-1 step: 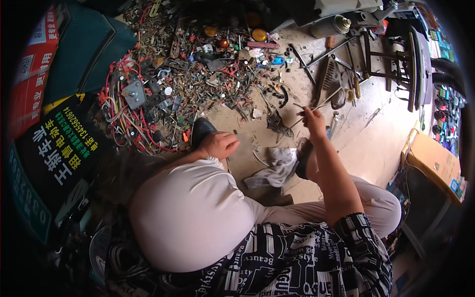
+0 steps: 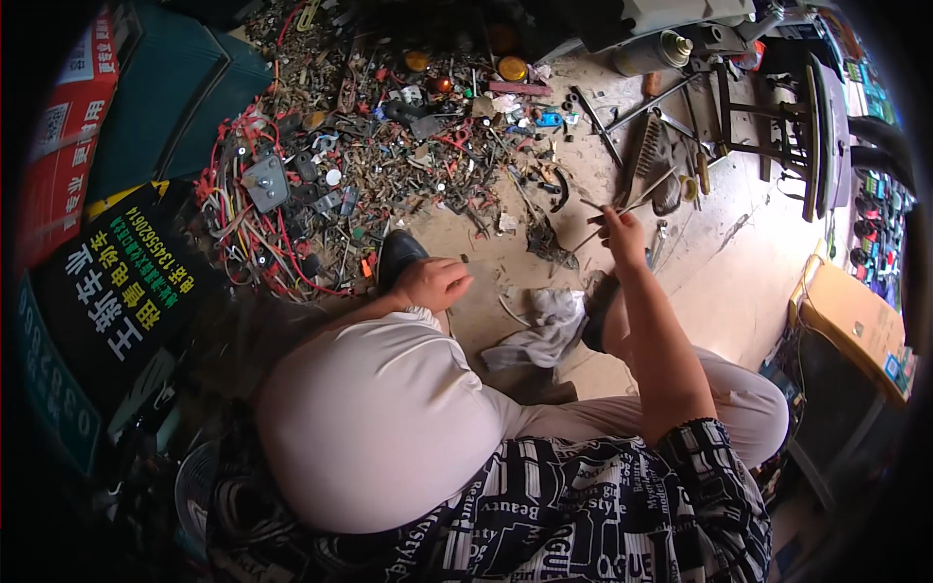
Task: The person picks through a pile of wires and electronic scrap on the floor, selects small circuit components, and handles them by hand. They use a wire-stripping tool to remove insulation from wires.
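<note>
While the right hand (image 2: 620,233) pinches a thin metal rod (image 2: 637,206) between closed fingers, holding it slanted above the floor, the left hand (image 2: 432,283) rests curled on the left knee beside a black shoe (image 2: 397,256); whether it holds anything I cannot tell. The rod runs from the hand up and to the right, its far end near a wire brush (image 2: 653,148).

Open room lies mainly to the right: a bare stretch of dusty concrete floor (image 2: 739,282) spreads from the right hand toward a cardboard box (image 2: 860,321) at the right edge. Ahead and to the left the floor is crowded. A wide heap of screws, nuts and small scrap (image 2: 418,155) fills the ground beyond the left hand, and a tangle of red wires (image 2: 258,233) borders it on the left, close to the shoe. A crumpled grey rag (image 2: 544,330) lies between the knees, just below the right hand. Long tools and rods (image 2: 622,121) lie on the floor past the right hand, and a dark metal stool frame (image 2: 777,126) stands further right. Red and black printed signs (image 2: 107,272) close off the left side.
</note>
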### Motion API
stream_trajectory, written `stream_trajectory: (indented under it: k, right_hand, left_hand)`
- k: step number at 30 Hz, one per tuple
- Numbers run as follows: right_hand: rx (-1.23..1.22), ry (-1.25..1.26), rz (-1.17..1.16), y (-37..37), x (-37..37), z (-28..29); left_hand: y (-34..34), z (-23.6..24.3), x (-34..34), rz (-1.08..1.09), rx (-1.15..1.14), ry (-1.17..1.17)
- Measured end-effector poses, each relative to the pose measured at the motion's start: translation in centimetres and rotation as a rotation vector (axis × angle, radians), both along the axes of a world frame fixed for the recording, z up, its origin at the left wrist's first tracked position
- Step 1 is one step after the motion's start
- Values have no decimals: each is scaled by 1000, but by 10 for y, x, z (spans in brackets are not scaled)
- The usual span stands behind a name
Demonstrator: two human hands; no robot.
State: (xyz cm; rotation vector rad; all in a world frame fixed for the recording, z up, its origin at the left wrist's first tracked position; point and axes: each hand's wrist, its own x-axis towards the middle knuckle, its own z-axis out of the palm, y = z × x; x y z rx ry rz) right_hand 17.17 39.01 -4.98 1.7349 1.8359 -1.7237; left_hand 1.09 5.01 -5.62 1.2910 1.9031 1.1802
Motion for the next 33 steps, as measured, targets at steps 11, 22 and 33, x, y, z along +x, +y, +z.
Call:
stream_trajectory:
  k: [11, 22, 33]
  right_hand:
    - [472, -2, 861, -127, -77, 19]
    - [502, -252, 1015, -140, -92, 16]
    - [461, -222, 515, -105, -56, 4]
  left_hand:
    - [-8, -5, 0, -6, -17, -29]
    - [-5, -3, 1, 14, 25, -29]
    - [-3, 0, -2, 1, 45, -51]
